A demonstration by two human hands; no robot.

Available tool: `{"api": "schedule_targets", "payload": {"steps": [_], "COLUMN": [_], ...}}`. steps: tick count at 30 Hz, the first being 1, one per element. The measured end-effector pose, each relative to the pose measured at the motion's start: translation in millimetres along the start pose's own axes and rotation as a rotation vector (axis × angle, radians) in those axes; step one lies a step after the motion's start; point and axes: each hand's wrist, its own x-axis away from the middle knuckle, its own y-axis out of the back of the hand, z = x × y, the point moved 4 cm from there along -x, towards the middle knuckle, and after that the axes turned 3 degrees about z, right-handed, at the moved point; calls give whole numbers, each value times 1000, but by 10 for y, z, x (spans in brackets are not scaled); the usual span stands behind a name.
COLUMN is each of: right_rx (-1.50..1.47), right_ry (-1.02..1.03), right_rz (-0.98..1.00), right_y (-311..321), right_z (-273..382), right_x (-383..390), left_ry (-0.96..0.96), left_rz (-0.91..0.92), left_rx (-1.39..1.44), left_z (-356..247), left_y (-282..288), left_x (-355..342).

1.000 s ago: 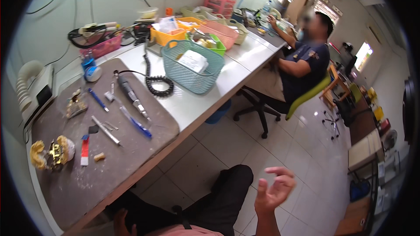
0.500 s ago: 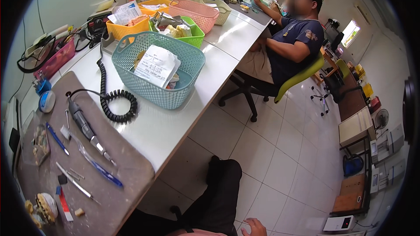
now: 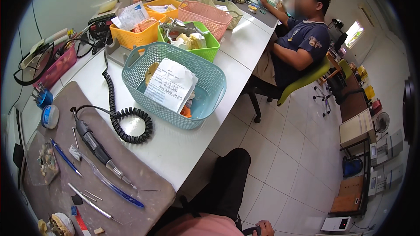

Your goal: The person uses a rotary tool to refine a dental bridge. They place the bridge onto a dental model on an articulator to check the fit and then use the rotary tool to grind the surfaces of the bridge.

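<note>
Only part of my right hand (image 3: 264,228) shows, at the bottom edge beside my dark trouser leg (image 3: 227,183); its fingers curl near something dark, and whether it holds anything I cannot tell. My left hand is out of view. To my left, a brown work mat (image 3: 52,192) on the white bench (image 3: 175,148) carries a grey rotary handpiece (image 3: 97,148) with a black coiled cord (image 3: 131,126), a blue-handled brush (image 3: 105,178), a blue pen (image 3: 65,157), thin metal tools (image 3: 89,201) and a dental cast (image 3: 61,225).
A teal basket (image 3: 216,88) holding a paper slip (image 3: 170,84) stands at the bench edge, with green (image 3: 209,46), orange (image 3: 131,37) and pink (image 3: 205,15) baskets behind. Another person (image 3: 302,43) sits on a green chair (image 3: 306,78) at the far end. Tiled floor (image 3: 284,157) lies to my right.
My right hand, raised with fingers spread a second ago, has dropped to the bottom edge. The view has swung closer over the bench and the teal basket.
</note>
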Motion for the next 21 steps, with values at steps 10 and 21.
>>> {"api": "schedule_targets", "payload": {"steps": [10, 21], "right_rx": [-31, -21], "right_ry": [125, 235], "right_rz": [3, 20], "right_y": [91, 107], "right_z": [243, 403], "right_x": [-1012, -1085], "left_ry": [16, 33], "left_rz": [-3, 58], "left_rx": [-16, -34], "left_z": [1, -66], "left_y": [111, 292], "left_x": [-80, -148]}}
